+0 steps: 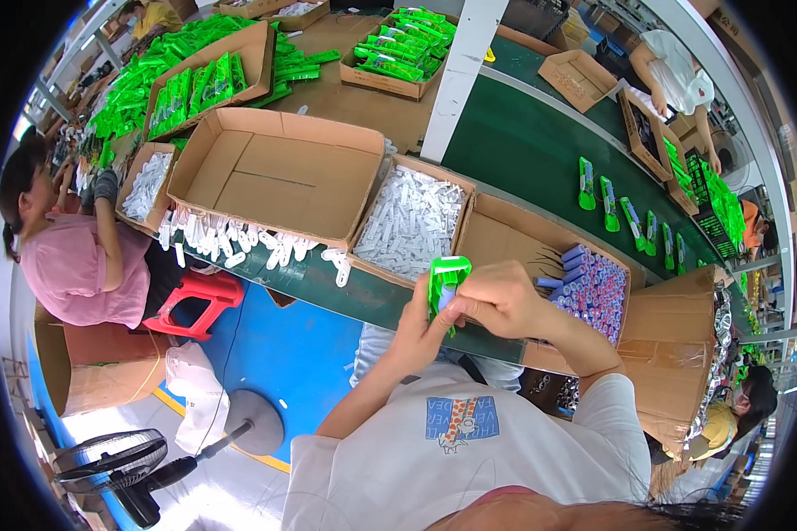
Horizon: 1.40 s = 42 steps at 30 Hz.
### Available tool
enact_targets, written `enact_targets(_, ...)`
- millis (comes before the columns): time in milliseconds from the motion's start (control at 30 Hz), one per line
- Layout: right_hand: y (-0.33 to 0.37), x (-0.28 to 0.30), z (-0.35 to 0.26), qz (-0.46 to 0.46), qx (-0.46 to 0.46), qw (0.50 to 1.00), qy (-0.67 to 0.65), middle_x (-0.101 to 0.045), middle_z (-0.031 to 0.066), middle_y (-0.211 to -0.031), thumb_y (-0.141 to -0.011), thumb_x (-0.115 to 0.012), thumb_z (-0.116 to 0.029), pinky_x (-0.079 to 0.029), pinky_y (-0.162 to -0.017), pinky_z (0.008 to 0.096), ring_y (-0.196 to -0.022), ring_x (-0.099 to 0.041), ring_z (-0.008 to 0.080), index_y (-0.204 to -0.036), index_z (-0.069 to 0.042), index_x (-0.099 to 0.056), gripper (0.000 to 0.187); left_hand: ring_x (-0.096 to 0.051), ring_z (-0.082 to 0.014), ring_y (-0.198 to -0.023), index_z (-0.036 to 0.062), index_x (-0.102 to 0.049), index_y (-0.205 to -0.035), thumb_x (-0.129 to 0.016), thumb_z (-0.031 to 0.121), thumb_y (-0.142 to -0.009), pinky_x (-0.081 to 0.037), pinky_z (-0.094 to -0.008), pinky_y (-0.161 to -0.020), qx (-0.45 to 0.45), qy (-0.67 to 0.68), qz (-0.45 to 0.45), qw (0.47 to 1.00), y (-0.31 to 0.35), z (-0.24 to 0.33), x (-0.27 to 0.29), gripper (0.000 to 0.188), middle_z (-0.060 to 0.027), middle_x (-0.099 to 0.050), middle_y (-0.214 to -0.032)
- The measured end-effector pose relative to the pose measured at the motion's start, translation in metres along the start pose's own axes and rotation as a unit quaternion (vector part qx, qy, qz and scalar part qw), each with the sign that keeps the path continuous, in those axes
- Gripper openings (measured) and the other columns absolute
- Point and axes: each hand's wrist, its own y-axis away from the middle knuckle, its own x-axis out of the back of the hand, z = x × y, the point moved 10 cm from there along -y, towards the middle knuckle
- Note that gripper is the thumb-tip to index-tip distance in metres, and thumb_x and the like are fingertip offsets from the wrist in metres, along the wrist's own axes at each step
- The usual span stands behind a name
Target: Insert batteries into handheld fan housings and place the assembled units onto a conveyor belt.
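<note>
Glossy plastic casing [450, 276] — matt cardboard tray [270, 190] — soft cloth shirt [531, 442]

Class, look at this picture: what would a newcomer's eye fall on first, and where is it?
Probably the great heap of bright green pieces at the upper left. Next comes the small green casing near the centre, held in the left grip with the right grip up against it. The red stool at the left and the carton of purple cylinders to the right also stand out.
</note>
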Motion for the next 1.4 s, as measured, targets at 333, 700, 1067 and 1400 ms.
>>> enact_targets(333, 0.012, -0.005, 0.026, 0.021, -0.095, 0.933, -0.346, -0.061, 0.0093, -0.064, -0.093, -0.062, -0.02, -0.046, -0.041, 0.0267, -0.053, -0.063, 0.019, -0.07, 0.002, -0.057, 0.032, -0.059, -0.0159, -0.076, 0.0053, -0.032, -0.13, -0.052, 0.029, -0.098, -0.051, -0.0297, -0.066, -0.03, 0.158, -0.014, 0.987, 0.009, 0.009, -0.018, 0.045, -0.0104, -0.058, -0.094)
enact_targets(700, 0.016, -0.017, 0.048, 0.01, -0.136, 0.862, -0.489, -0.056, 0.005, -0.061, -0.096, -0.057, -0.026, -0.045, -0.04, 0.0239, -0.05, -0.061, 0.0149, -0.072, 0.0, -0.055, 0.035, -0.058, -0.0194, -0.07, 0.0113, -0.021, -0.132, -0.046, 0.035, -0.1, -0.051, -0.0323, -0.062, -0.039, 0.357, -0.057, 0.931, 0.013, 0.007, -0.044, 0.047, -0.0126, -0.053, -0.098)
enact_targets(1067, 0.009, 0.02, -0.002, 0.088, -0.077, 0.964, 0.24, -0.059, 0.0123, -0.069, -0.092, -0.057, -0.023, -0.042, -0.053, 0.0369, -0.063, -0.059, 0.0284, -0.087, -0.004, -0.058, 0.019, -0.065, -0.0325, -0.091, 0.0049, -0.028, -0.135, -0.062, 0.017, -0.091, -0.05, -0.0402, -0.076, -0.005, -0.199, 0.061, 0.978, 0.006, 0.009, 0.003, 0.057, -0.0194, -0.06, -0.106)
enact_targets(1400, 0.013, 0.005, 0.026, 0.022, -0.16, 0.984, -0.071, -0.051, -0.0017, -0.054, -0.08, -0.078, -0.014, -0.029, -0.044, 0.0234, -0.05, -0.039, 0.0029, -0.065, -0.004, -0.053, 0.031, -0.062, -0.0345, -0.102, 0.0015, -0.027, -0.134, -0.062, 0.018, -0.092, -0.048, -0.0401, -0.084, -0.023, -0.131, 0.008, 0.991, 0.012, 0.013, -0.005, 0.057, -0.0226, -0.057, -0.114)
